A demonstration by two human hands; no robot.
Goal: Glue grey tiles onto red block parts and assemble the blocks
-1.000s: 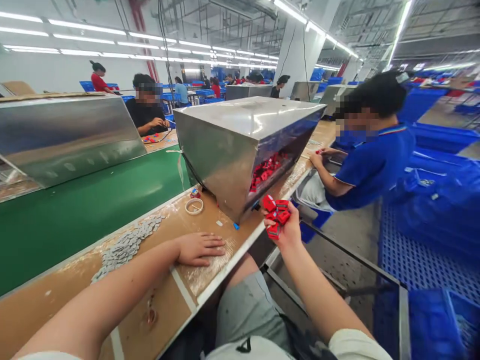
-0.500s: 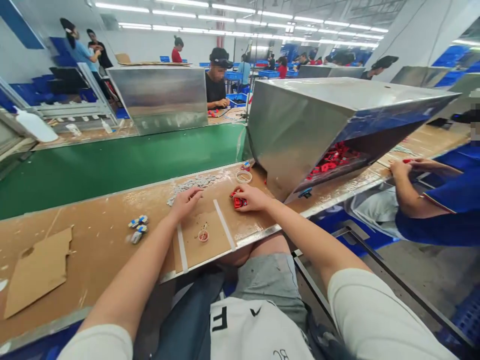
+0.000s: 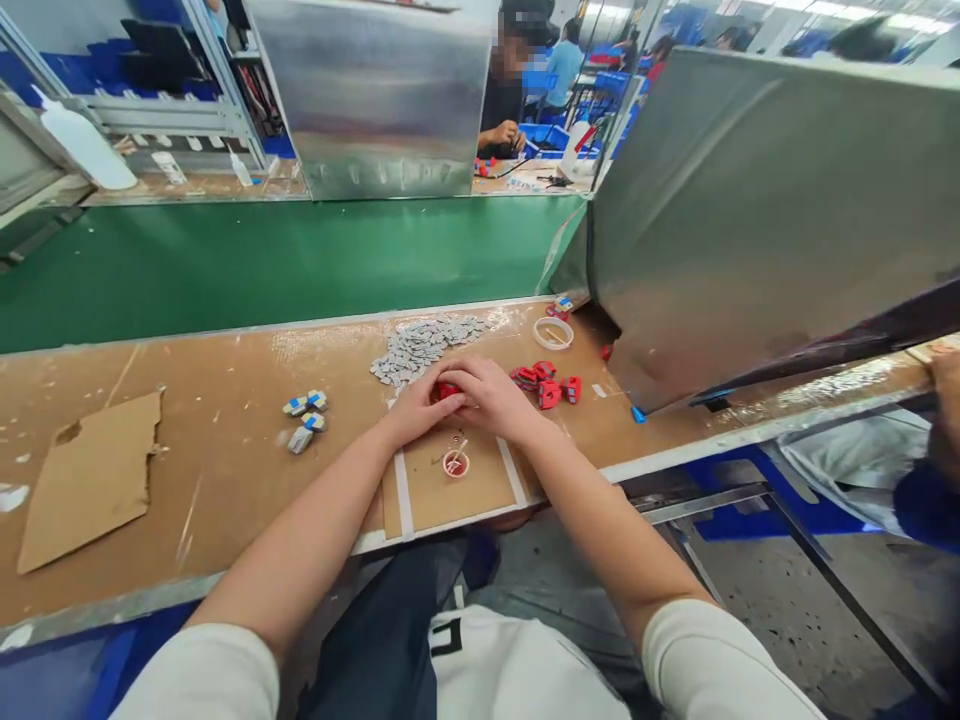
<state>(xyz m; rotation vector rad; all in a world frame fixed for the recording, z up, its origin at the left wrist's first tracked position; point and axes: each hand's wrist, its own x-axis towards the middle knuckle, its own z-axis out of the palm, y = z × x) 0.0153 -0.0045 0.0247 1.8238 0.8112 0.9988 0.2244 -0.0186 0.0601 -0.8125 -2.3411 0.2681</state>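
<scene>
My left hand [image 3: 418, 410] and my right hand [image 3: 491, 395] are together over the cardboard strip. Their fingers close around a red plastic piece [image 3: 444, 390], mostly hidden by them. Several red plastic pieces [image 3: 549, 392] lie loose just right of my right hand. Behind the hands spreads a heap of small flat grey pieces [image 3: 424, 348]. A small round cup [image 3: 456, 463] with reddish contents and a thin stick stands in front of the hands, on the cardboard between two white tape strips.
Several grey, white and blue pieces [image 3: 306, 418] lie to the left, beyond them a torn cardboard sheet [image 3: 97, 480]. A white ring-shaped lid [image 3: 553, 334] sits near a large metal bin [image 3: 750, 230]. Behind the table runs a green belt [image 3: 300, 250]; a co-worker [image 3: 506, 120] sits across it.
My right hand has left the red pieces lying on the table and moved left to meet my left hand, a red piece now between them. The view has tilted down.
</scene>
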